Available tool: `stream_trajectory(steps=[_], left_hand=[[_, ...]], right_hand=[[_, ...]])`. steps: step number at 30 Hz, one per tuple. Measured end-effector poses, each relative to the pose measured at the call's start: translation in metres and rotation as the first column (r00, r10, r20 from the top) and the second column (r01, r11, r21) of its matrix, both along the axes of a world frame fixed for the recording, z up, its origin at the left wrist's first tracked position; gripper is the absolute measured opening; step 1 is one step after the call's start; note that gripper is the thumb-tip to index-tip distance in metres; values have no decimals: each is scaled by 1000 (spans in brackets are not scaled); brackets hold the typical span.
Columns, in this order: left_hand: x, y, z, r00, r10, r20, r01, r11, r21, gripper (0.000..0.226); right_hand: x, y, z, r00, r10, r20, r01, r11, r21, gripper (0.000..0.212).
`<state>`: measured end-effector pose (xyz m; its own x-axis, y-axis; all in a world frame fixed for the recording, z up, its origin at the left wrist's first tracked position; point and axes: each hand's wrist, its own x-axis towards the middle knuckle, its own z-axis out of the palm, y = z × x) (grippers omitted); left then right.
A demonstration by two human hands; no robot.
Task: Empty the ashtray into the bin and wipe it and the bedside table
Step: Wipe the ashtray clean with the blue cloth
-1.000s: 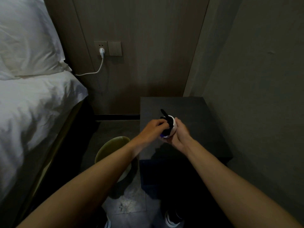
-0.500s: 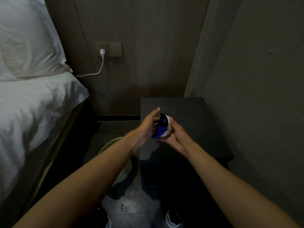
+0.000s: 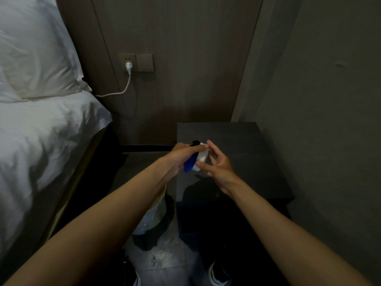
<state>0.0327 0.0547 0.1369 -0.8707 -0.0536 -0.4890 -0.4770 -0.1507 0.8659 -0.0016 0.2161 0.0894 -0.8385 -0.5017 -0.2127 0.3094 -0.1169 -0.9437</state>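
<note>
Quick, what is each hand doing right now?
Left hand: closed on a blue cloth, wiping.
Right hand: fingers holding the white ashtray.

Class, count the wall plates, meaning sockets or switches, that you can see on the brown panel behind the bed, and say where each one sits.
2. A socket plate holding a white plug sits nearer the bed; a blank plate is directly to its right. The white pillow may hide others.

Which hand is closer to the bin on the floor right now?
The left. The left hand, pressing the blue cloth to the white ashtray, sits above the bin near the bedside table edge. The right hand supports the ashtray from the far side, over the tabletop.
</note>
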Motion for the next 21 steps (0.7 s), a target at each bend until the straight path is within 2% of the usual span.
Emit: stream_trajectory(steps=[2,4,6,8,10,12,15,18,21], left_hand=[[-1,-2,0,1000,16,-7,-16,999,-32,37],[0,-2,-1,999,14,-49,-17,998,-54,34],[2,-1,-2,993,0,-117,-9,997,-75,31],[5,0,-4,983,-20,-181,0,994,-113,33],[7,1,-5,965,-77,-250,19,974,-224,37],[9,1,-4,924,-195,-329,64,926,-371,33],[12,-2,-4,869,-302,-391,79,866,-493,28],[15,-5,-4,843,-375,-386,104,818,-566,30],[17,-8,-7,814,-454,-361,144,761,-633,32]], right_hand=[[0,-2,1,998,-11,-68,13,999,31,92],[-2,-1,3,998,-9,-64,12,999,46,93],[-3,-1,8,999,4,34,-5,1000,14,89],[-5,-1,9,980,22,199,-4,996,-89,77],[-4,-1,10,944,29,329,15,991,-131,59],[-3,-2,9,925,34,377,-5,997,-78,47],[-2,-2,2,905,84,417,-47,994,-98,53],[-4,-1,-2,887,70,456,4,987,-159,67],[-3,-1,-2,885,42,464,51,981,-187,61]])
